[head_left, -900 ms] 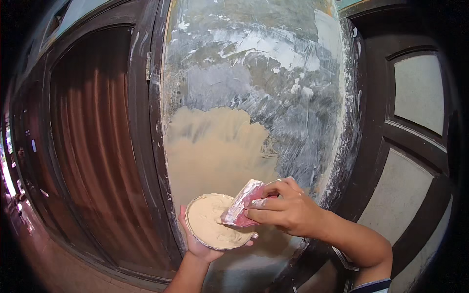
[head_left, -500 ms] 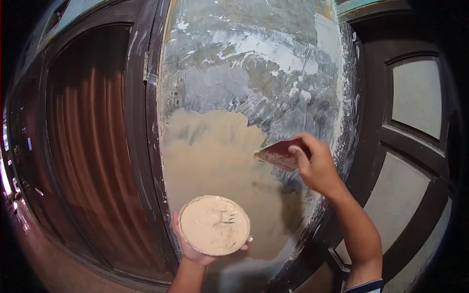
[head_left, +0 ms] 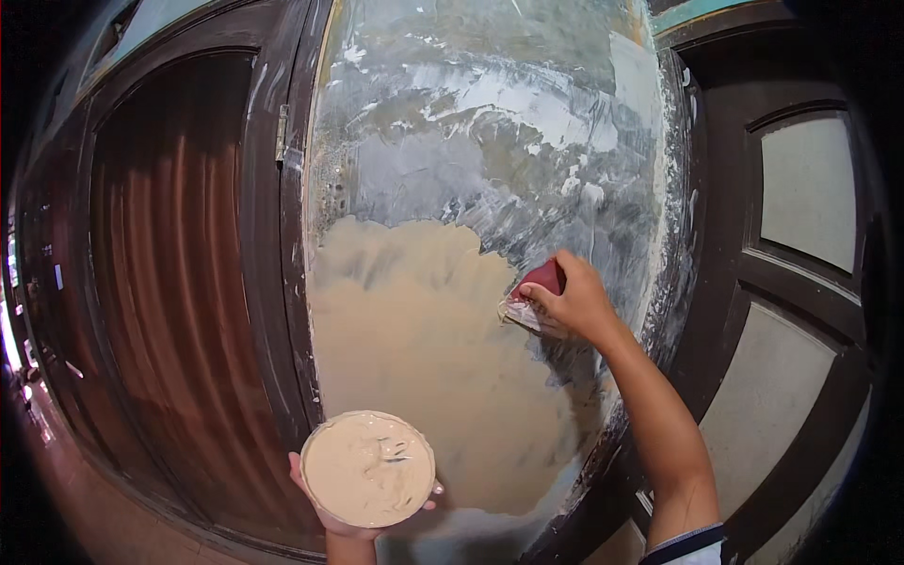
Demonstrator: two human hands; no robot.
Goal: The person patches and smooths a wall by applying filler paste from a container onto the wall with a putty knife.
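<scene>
- Beige putty is covering the lower left part of a grey, patchy wall strip [head_left: 490,160] that is standing between two dark wooden doors.
- The right hand [head_left: 570,303] is gripping a red-handled putty knife [head_left: 533,294], fingers closed around the handle, and is pressing the blade flat against the wall at the right edge of the wet putty patch [head_left: 424,358].
- The left hand [head_left: 350,513] is cupping a round bowl of putty [head_left: 368,468] from underneath, fingers curled up around its rim, low in the view and just in front of the wall's lower part.
- The bowl is sitting well apart from the knife, down and to its left.
- A ribbed brown door [head_left: 179,282] is standing at the left, a panelled door [head_left: 800,282] at the right.
</scene>
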